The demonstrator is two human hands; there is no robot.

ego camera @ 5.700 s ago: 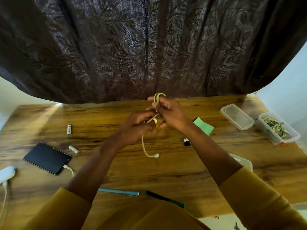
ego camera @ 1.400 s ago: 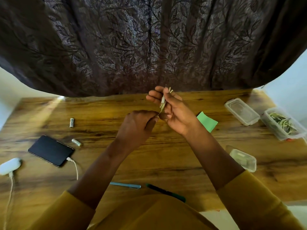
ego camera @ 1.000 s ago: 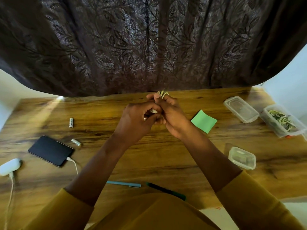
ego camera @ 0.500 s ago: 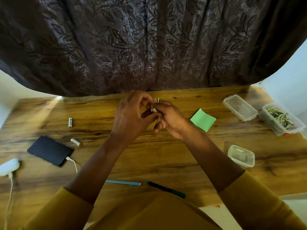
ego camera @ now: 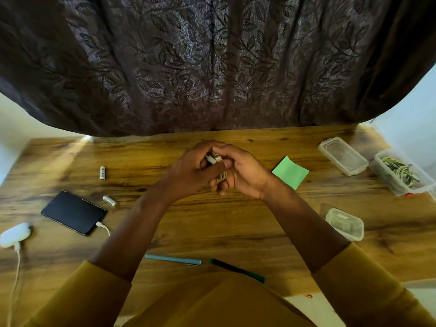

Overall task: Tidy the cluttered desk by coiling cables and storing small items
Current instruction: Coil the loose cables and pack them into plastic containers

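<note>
Both hands meet above the middle of the wooden desk [ego camera: 236, 227]. Between them is a short cream cable [ego camera: 215, 158], bundled into a small coil, with its white plug ends showing at the top. My left hand [ego camera: 191, 173] curls round the bundle from the left, and my right hand [ego camera: 240, 173] grips it from the right. Most of the coil is hidden by the fingers. An open clear box [ego camera: 422, 185] at the far right holds several coiled cables [ego camera: 398, 169].
A green sticky note [ego camera: 290, 172] lies right of the hands. A clear lid [ego camera: 343, 155] and a small closed box [ego camera: 345, 224] sit right. Two batteries [ego camera: 102, 173] [ego camera: 110, 200], a phone [ego camera: 73, 212] with cable, and a white charger [ego camera: 15, 234] lie left. Two pens [ego camera: 173, 259] [ego camera: 236, 270] lie near me.
The cable's long hanging tail has been wound up into the small bundle. Both hands have closed together round it and dropped slightly toward the desk.
</note>
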